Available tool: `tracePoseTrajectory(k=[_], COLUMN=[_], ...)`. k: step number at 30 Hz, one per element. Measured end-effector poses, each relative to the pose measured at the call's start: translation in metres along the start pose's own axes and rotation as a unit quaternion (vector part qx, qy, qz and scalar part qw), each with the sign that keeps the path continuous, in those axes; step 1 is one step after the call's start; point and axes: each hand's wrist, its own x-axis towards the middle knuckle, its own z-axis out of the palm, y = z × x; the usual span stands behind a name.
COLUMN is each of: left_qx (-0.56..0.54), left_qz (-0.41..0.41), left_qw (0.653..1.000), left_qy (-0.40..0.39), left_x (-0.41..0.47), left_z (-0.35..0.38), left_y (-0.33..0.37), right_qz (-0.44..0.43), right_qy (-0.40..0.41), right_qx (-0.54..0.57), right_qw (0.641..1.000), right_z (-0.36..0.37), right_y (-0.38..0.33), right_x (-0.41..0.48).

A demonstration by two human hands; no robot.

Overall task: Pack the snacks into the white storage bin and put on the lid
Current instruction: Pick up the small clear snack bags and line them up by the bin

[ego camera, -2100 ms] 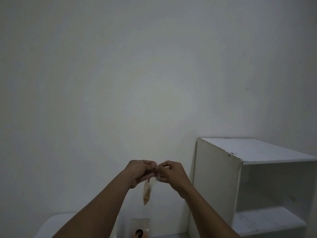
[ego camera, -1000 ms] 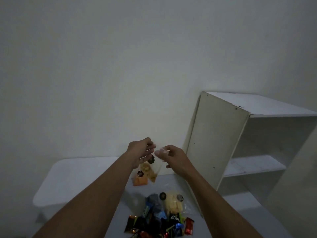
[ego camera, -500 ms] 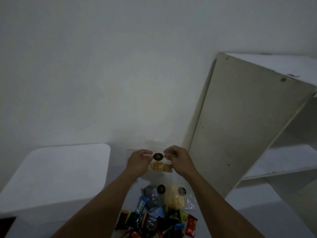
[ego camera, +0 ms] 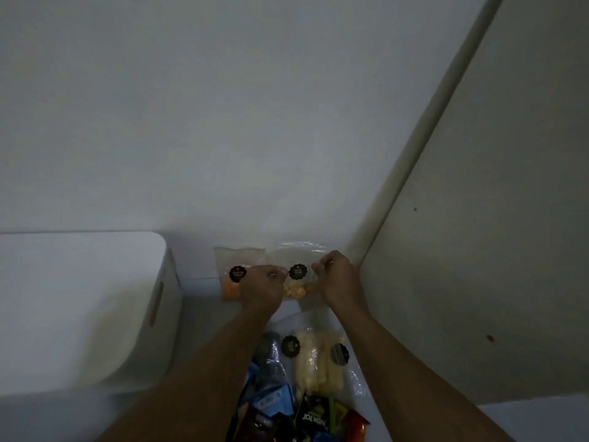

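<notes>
Nearest the camera, a heap of mixed snack packets is seen on the floor between the two forearms, with blue, dark and red wrappers and a clear bag of pale sticks lying on its far side. Beyond the heap, a clear bag of yellow snacks with a round black label is pinched at its upper edge by the left hand and the right hand, fingers clenched on the plastic on either side of the label. Just left of it, a second clear bag with orange contents is propped against the wall. The white storage bin is seen at left, lid on, well apart from the heap. A white cabinet panel is noted at right.
</notes>
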Motion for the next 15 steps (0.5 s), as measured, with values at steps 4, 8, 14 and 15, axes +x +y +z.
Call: tracePoseTrajectory(k=[4,8,14,15], left_qx=[0.038,0.047,-0.026,-0.034], left_qz=[-0.018,-0.045,-0.076,-0.076], left_qw=[0.999,0.998,0.997,0.997], left_qy=[-0.008,0.004,0.001,0.001], left_x=[0.010,0.016,0.028,0.028], left_z=[0.013,0.019,0.024,0.026], left_y=[-0.011,-0.018,-0.024,-0.024], right_qz=[0.041,0.064,0.057,0.056], right_qy=[0.005,-0.009,-0.030,-0.030], right_qx=[-0.034,-0.020,-0.001,0.002], right_qw=[0.999,0.998,0.998,0.998], right_z=[0.015,0.027,0.027,0.026], right_y=[0.010,0.017,0.015,0.015], right_x=[0.012,0.019,0.024,0.023])
